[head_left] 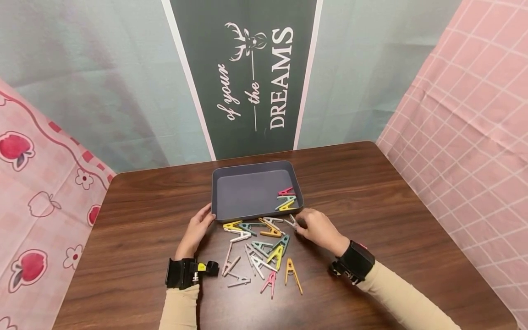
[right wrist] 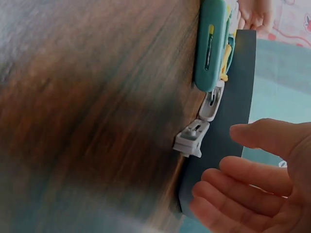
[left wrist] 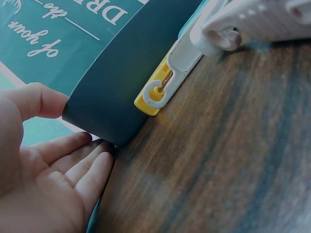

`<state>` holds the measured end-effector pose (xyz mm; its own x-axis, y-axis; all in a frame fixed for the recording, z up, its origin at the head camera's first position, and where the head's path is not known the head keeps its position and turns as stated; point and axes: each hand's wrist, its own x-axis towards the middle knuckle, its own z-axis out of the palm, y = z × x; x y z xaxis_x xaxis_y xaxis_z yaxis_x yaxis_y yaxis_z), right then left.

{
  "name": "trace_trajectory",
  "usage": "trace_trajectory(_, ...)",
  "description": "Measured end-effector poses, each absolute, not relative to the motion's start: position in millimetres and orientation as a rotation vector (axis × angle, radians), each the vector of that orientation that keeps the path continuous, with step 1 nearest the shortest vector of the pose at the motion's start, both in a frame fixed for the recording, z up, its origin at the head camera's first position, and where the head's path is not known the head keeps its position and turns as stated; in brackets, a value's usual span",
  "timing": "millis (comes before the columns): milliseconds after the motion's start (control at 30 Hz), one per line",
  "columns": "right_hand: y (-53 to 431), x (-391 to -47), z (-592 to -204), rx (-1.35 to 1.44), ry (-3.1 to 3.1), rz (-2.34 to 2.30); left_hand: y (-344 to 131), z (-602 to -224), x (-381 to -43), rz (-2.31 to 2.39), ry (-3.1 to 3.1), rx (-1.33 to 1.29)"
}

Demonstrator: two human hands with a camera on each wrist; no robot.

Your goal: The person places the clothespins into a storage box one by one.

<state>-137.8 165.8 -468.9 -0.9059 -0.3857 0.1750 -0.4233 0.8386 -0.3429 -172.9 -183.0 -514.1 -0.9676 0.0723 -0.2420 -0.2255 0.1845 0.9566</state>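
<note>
A dark grey tray [head_left: 247, 213] stands at the back of the table, with a red, a pale green and a yellow clothespin [head_left: 287, 206] at its right end. My left hand [head_left: 200, 230] touches the tray's front left corner, thumb at the rim and fingers extended along the side. Over the front right corner reaches my right hand [head_left: 323, 231], beside a white clothespin [head_left: 292, 223]. In the right wrist view, a gap shows between the fingers [right wrist: 243, 187] and that clothespin [right wrist: 191, 139], which lies against the tray's wall [right wrist: 238, 111].
Several clothespins in yellow, white, green and pink lie in a loose heap before the tray, among them a lime one [head_left: 276, 256]. An orange clothespin [head_left: 291, 273] and a pink one [head_left: 270, 283] lie nearest me. Curtains rise behind the wooden table [head_left: 136, 238].
</note>
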Motion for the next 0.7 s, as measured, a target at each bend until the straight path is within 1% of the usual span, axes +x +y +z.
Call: trace_trajectory(700, 142.0, -144.2, -481.5, 0.449, -2.976, 0.551, -182.2, -511.6, -170.7, 1.841, 2.263, -0.14)
